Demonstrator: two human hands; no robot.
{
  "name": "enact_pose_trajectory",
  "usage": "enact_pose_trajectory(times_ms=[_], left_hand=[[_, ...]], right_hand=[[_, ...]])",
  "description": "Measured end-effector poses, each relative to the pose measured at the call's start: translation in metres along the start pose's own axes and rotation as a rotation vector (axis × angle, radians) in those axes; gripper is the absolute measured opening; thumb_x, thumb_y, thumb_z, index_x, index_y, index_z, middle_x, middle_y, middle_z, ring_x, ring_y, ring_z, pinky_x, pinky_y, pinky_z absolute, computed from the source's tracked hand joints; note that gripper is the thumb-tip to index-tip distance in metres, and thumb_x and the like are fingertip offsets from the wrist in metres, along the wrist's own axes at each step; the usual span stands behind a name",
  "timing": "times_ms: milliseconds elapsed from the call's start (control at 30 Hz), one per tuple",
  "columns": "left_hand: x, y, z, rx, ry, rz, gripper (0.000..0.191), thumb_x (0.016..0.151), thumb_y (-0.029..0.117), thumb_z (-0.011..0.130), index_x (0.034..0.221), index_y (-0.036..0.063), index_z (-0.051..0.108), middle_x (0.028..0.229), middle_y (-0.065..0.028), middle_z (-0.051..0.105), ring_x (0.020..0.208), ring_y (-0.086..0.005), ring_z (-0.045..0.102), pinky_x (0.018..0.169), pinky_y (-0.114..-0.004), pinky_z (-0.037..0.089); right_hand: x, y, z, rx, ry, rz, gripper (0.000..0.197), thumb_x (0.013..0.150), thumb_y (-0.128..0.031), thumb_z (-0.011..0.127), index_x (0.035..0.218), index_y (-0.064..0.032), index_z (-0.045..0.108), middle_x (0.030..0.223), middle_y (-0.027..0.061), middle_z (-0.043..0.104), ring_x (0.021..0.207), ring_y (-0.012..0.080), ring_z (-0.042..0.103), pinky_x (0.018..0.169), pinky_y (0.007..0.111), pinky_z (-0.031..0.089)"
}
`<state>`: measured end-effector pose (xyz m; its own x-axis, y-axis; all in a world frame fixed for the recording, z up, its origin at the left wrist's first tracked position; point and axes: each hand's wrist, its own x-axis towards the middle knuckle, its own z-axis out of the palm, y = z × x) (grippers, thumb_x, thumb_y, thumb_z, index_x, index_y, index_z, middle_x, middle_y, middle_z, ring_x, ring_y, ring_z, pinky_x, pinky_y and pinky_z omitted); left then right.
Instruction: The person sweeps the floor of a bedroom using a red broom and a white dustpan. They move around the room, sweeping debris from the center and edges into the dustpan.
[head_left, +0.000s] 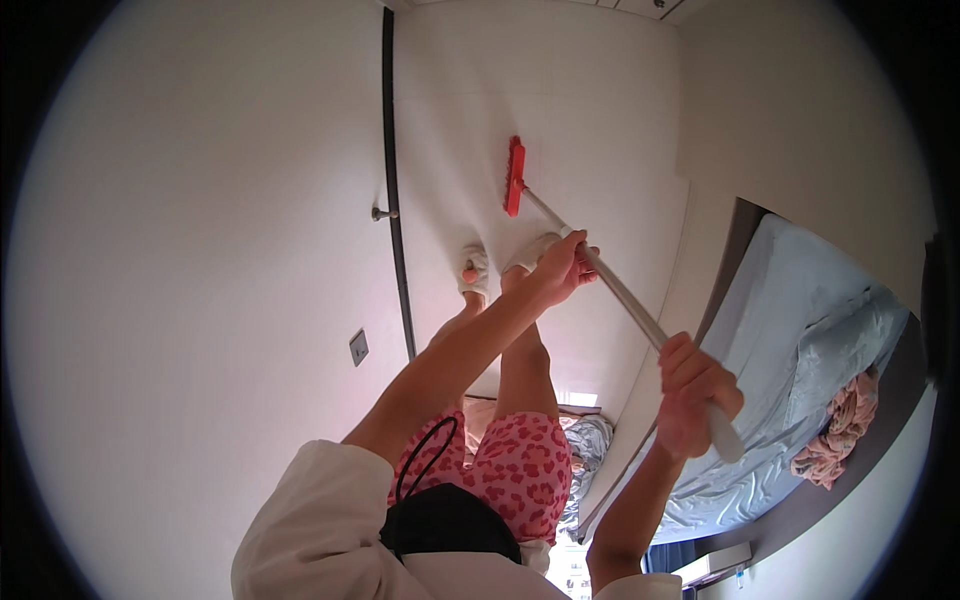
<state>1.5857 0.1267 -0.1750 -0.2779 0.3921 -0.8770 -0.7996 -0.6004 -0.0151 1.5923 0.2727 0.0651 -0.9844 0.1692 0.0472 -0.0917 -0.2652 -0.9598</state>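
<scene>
A long-handled floor brush slants across the view, its red head (515, 176) with bristles low on the pale floor. My left hand (568, 264) wraps around the lower part of its light metal pole (628, 300). Higher up, my right hand (697, 394) grips the pole close to its white end (726, 439), which sticks out past the fist. My feet, in fluffy slippers (472, 262), stand just behind the brush head.
On the left, a white wall (187, 262) carries a socket plate (359, 347), a doorstop (384, 214) and a dark skirting strip (389, 135). To the right lies a bed with a light-blue sheet (765, 315) and a crumpled pink cloth (840, 435). Bundled fabric (589, 442) lies behind my legs.
</scene>
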Motion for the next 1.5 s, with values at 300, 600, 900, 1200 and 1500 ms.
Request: enact_pose_trajectory(times_ms=[300, 600, 900, 1200, 1500], left_hand=[[-0.035, 0.056, -0.060, -0.008, 0.201, 0.279, 0.022, 0.094, 0.031, 0.060, 0.084, 0.0117, 0.055, 0.069, -0.0031, 0.056, 0.065, -0.0163, 0.055, 0.061, -0.034, 0.046], [-0.018, 0.124, -0.148, -0.016, 0.189, 0.118, 0.028, 0.096, 0.038, 0.064, 0.094, 0.0117, 0.054, 0.079, -0.0029, 0.060, 0.069, -0.0183, 0.058, 0.063, -0.038, 0.048], [0.035, 0.018, -0.066, 0.049, -0.188, -0.106, 0.024, 0.099, 0.036, 0.058, 0.091, 0.0148, 0.050, 0.069, 0.0013, 0.051, 0.062, -0.0157, 0.049, 0.059, -0.034, 0.040], [-0.052, -0.048, 0.014, -0.053, -0.085, -0.067, 0.021, 0.097, 0.018, 0.057, 0.079, 0.0134, 0.048, 0.061, 0.0040, 0.041, 0.053, -0.0101, 0.038, 0.060, -0.031, 0.040], [-0.115, 0.002, -0.141, -0.058, 0.216, 0.076, 0.024, 0.100, 0.032, 0.055, 0.088, 0.0112, 0.054, 0.068, 0.0014, 0.053, 0.053, -0.0104, 0.043, 0.056, -0.029, 0.040]], right_hand=[[-0.002, 0.043, 0.036, 0.236, -0.043, 0.024, 0.016, 0.069, -0.004, 0.055, 0.062, -0.0055, 0.041, 0.054, 0.0055, 0.041, 0.046, 0.0181, 0.032, 0.051, 0.036, 0.032], [-0.011, 0.156, 0.092, 0.114, -0.097, 0.283, 0.010, 0.073, 0.009, 0.060, 0.068, 0.0047, 0.052, 0.064, 0.0050, 0.054, 0.055, 0.0120, 0.044, 0.052, 0.027, 0.035], [-0.010, 0.051, 0.032, -0.246, 0.024, 0.120, 0.013, 0.074, 0.005, 0.058, 0.064, 0.0056, 0.051, 0.059, 0.0093, 0.051, 0.051, 0.0145, 0.046, 0.047, 0.027, 0.032], [-0.034, -0.030, 0.038, -0.243, -0.164, -0.008, 0.016, 0.065, 0.004, 0.057, 0.059, -0.0019, 0.043, 0.056, 0.0069, 0.048, 0.047, 0.0197, 0.042, 0.050, 0.034, 0.037], [-0.144, 0.064, 0.086, 0.016, -0.103, 0.167, 0.011, 0.078, 0.005, 0.058, 0.071, 0.0021, 0.050, 0.067, 0.0102, 0.055, 0.057, 0.0222, 0.049, 0.058, 0.035, 0.042]])
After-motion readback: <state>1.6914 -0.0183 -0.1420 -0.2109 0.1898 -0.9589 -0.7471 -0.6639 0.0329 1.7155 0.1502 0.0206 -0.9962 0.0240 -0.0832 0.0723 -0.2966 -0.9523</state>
